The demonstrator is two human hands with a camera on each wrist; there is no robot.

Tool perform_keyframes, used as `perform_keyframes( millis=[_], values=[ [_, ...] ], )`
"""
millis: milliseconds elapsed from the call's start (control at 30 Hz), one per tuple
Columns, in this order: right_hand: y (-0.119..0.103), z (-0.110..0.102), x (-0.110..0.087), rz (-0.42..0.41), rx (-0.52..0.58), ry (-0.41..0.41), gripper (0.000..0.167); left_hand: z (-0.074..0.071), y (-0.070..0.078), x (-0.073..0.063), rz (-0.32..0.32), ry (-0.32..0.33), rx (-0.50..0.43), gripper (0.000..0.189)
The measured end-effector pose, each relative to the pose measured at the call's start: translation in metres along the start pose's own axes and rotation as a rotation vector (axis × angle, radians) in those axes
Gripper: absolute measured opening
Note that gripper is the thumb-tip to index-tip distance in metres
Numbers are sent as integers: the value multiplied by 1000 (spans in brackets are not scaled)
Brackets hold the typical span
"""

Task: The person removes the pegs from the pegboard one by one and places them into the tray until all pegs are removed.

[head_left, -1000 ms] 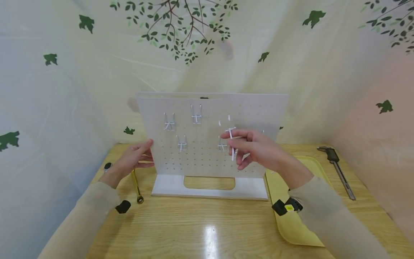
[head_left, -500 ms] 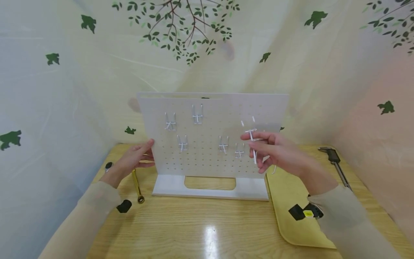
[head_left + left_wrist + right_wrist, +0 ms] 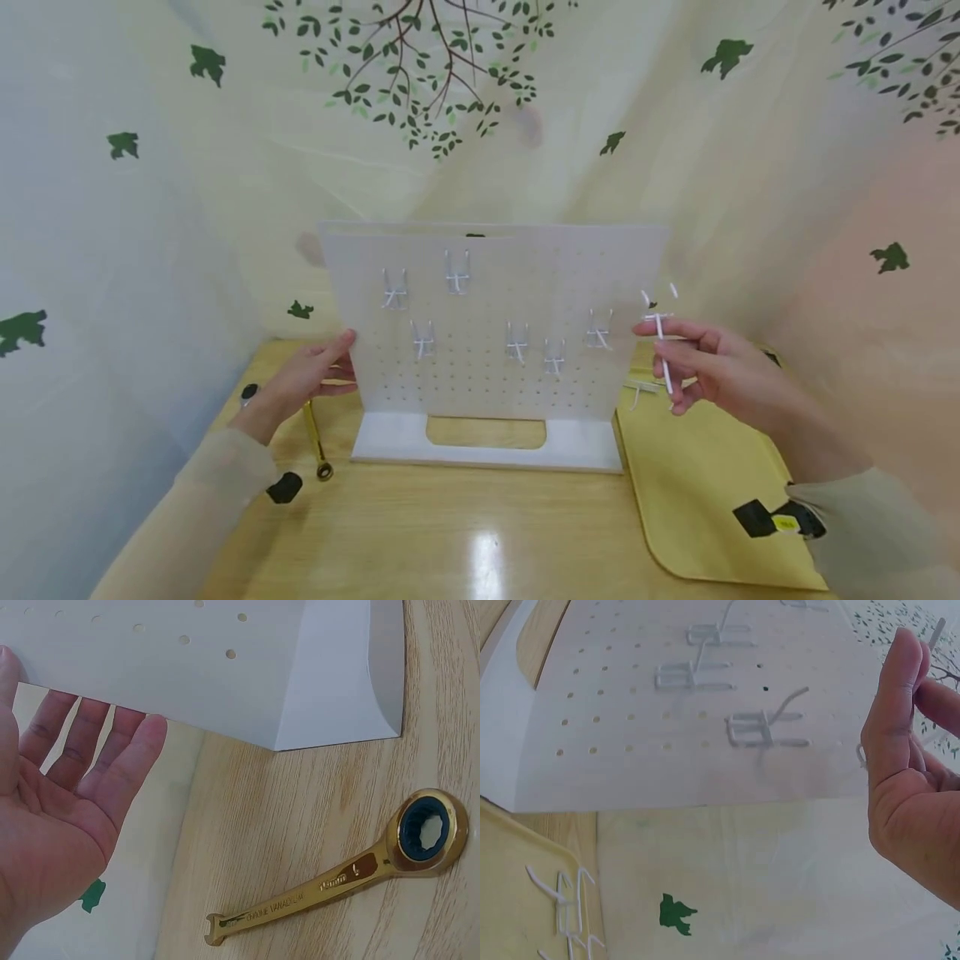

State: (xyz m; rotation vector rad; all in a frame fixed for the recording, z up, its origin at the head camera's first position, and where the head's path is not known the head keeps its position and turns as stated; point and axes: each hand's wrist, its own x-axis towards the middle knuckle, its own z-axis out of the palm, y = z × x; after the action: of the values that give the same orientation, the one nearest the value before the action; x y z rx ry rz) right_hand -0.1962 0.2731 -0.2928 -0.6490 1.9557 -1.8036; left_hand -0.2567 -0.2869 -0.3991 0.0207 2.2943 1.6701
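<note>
One white wire hook, pinched by thumb and fingers of the right hand, prong down, just off the right edge of the upright white perforated pegboard. Left hand grips the board's left edge, thumb in front, fingers behind. Six similar white hooks on the board face; three crowd the right half. Shallow yellow tray under the right hand, loose white wire hook near its far-left corner. Gold ratchet wrench lies left of the white base. Tray's left rim runs just beside the base's right end. Open room: wooden tabletop, from base front edge toward the person. Leaf-printed cloth behind the board.
</note>
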Motion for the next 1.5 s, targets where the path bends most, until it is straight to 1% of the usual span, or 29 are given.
perform_keyframes(
  millis=[100,233,300,367,467,600,700,833,1033,1133,1300,1500],
  values=[
    [7,-14,-10,-48,48,7,38,0,-1,-1,-2,-6,5,78],
    [17,-32,-20,-102,126,18,42,0,-1,-2,-1,12,19,80],
    [22,-41,-25,-108,158,17,43,0,-1,-3,-5,16,24,81],
    [28,-49,-31,-95,172,29,44,1,-1,-3,-7,16,23,81],
    [39,-61,-39,-68,203,77,42,2,-2,-2,-9,15,12,81],
    [59,-74,-48,-30,222,193,36,4,-3,0,-13,21,-4,81],
    [77,-81,-53,-3,197,266,34,5,-3,0,-12,17,-7,80],
    [97,-87,-57,47,141,330,30,5,-3,0,-3,15,-4,79],
    [118,-93,-61,175,105,426,22,6,-4,-2,0,18,-5,78],
    [127,-96,-62,237,105,454,21,6,-4,-1,-4,22,-6,79],
    [142,-100,-61,300,112,479,23,6,-4,1,-10,25,-4,81],
    [150,-98,-60,378,79,491,21,5,-3,-1,-9,33,7,81]
  ],
)
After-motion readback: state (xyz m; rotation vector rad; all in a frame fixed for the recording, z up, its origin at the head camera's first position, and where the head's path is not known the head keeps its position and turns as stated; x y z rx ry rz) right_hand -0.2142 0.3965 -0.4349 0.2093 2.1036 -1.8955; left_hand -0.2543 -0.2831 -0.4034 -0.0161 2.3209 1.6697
